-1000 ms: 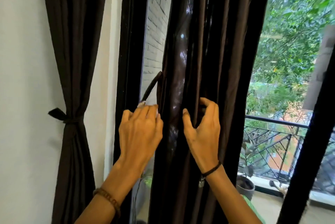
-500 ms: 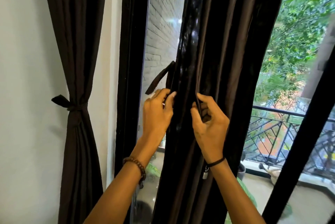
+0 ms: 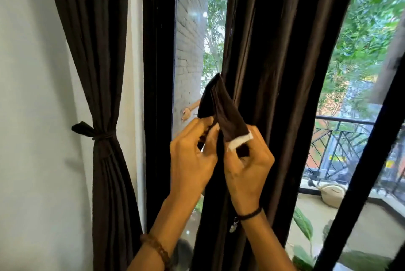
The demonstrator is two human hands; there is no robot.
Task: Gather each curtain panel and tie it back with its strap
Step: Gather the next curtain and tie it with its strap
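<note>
A dark brown curtain panel [image 3: 278,69] hangs gathered in front of the glass door. Its matching strap [image 3: 221,106] loops out at the panel's left edge, with a white patch [image 3: 240,141] at one end. My left hand [image 3: 192,159] pinches one end of the strap. My right hand [image 3: 247,165] grips the other end, by the white patch, against the panel. At the left wall a second curtain panel [image 3: 96,51] hangs cinched at its waist by a knotted strap [image 3: 98,134].
A black door frame post [image 3: 157,73] stands between the two panels. Another dark frame bar [image 3: 361,172] slants at the right. Behind the glass are a white brick wall [image 3: 189,51], a balcony railing [image 3: 341,148], trees and potted plants.
Both hands have come together and pulled the strap forward off the panel's left edge; its white-tipped end now shows in my right hand. The view has shifted slightly to the right.
</note>
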